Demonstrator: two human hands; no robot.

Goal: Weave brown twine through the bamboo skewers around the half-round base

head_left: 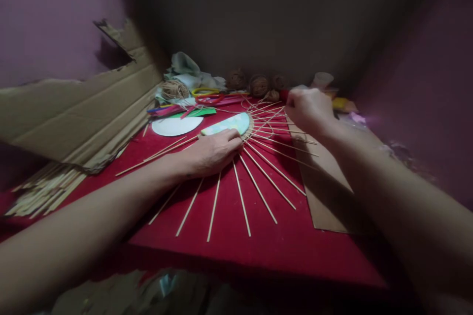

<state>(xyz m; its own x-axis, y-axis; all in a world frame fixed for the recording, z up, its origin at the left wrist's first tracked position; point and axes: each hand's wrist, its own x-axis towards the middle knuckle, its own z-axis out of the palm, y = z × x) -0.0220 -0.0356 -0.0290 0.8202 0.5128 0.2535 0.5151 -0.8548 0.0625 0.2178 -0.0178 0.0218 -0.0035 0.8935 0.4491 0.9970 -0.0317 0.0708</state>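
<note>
Thin wooden sticks [257, 182] fan out like rays from a half-round piece with a pale blue-green patterned face [231, 124]. A band of brown twine [251, 127] runs along its curved edge. My left hand [218, 150] is closed over the near edge of this piece, against the red tabletop; its fingertips are partly hidden. To the right, my right hand [312, 108] is raised above the stick ends, fingers pinched together on a thin strand of twine. Loose loops of the strand lie across the sticks between the hands.
A white half-round piece [177, 126] lies left on the red table [236, 256]. Twine balls [258, 85], yellow-handled scissors [205, 92] and cloth [185, 66] line the back. Cardboard [121, 93] leans left above bundled sticks [48, 189]; a flat cardboard sheet [325, 206] lies right.
</note>
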